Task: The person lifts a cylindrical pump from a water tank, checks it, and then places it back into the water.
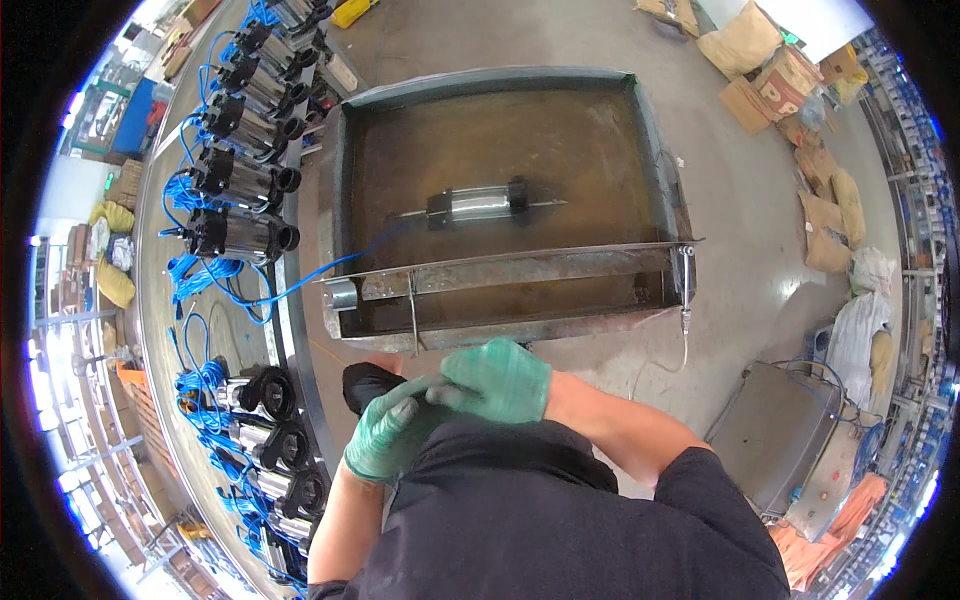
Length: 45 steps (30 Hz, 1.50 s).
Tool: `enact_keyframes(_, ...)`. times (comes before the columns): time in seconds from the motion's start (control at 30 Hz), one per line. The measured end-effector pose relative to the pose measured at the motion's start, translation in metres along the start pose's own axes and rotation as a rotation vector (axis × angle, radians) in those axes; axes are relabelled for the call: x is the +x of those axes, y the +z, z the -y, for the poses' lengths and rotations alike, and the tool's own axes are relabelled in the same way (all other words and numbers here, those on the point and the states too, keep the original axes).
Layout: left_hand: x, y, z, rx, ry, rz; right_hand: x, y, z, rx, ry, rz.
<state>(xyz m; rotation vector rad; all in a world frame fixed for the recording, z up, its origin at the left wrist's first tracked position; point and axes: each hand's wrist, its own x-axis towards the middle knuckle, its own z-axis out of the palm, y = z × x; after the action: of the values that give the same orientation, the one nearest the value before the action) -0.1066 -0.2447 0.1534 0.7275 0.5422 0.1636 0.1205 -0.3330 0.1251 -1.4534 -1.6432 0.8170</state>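
My left hand [385,440] and my right hand [505,380], both in green gloves with grey fingers, meet in front of my torso. The right one lies across the left one's fingers, which are partly covered. Neither shows anything held. Just beyond them stands a metal tank [520,328] of murky brownish water. A shiny cylindrical pump [480,203] with dark ends lies on its side in the water, apart from both hands. From the tank a blue cable [318,274] runs over its left side to the bench.
Along the left, a long bench [232,335] bears rows of steel pumps [240,235] with coiled blue cables. A metal bar [520,262] crosses the tank's near part. At right are a grey box-shaped unit [775,430], paper sacks [822,230] and a pale hose [665,367].
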Motion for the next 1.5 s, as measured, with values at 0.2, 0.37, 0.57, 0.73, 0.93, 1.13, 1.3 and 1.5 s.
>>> enact_keyframes(0.2,0.001,0.021,0.010,0.124,-0.082,-0.310,-0.006,0.003,0.001,0.244,-0.039,-0.118)
enact_keyframes(0.37,0.016,0.014,0.027,0.280,0.019,-0.314,0.001,0.021,0.005,0.267,0.174,0.015)
enact_keyframes(0.57,-0.028,0.015,0.009,0.119,-0.024,-0.243,0.001,0.019,0.002,0.527,0.295,-0.341)
enact_keyframes(0.73,-0.126,-0.025,0.033,-0.074,-0.007,-0.345,0.011,0.023,-0.008,0.834,0.207,-0.409)
enact_keyframes(0.93,-0.195,-0.061,0.105,0.951,-0.848,-0.799,0.008,-0.010,-0.016,1.254,0.387,0.069)
enact_keyframes(1.13,-0.221,-0.079,0.170,0.406,-0.173,-0.867,0.013,-0.007,-0.016,1.163,0.572,0.155)
enact_keyframes(1.3,-0.210,-0.096,0.196,0.497,-0.158,-0.797,0.011,-0.003,-0.018,1.123,0.618,0.079)
enact_keyframes(1.5,-0.124,-0.111,0.178,0.642,-0.120,-0.643,0.019,-0.006,-0.007,1.030,0.571,0.062)
